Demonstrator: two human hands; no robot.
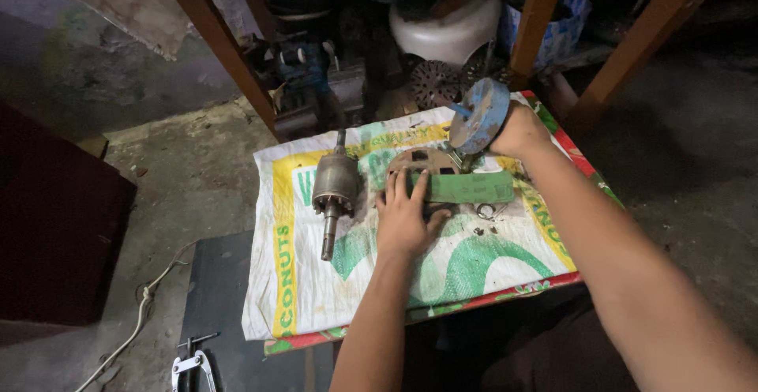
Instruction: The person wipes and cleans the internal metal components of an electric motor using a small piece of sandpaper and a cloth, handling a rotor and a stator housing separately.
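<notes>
My left hand (403,218) presses flat, fingers spread, on the green sandpaper strip (466,187); my right hand (517,130) clamps the blue disc (479,114). Loose pressure could let the strip slide.

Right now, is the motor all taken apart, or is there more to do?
Partly apart. The rotor already lies out on the printed sack, with small loose bits beside it. In hand: the left hand presses a green strip on a round metal plate, and the right hand holds a blue round cover. What's left can't be told.
</notes>
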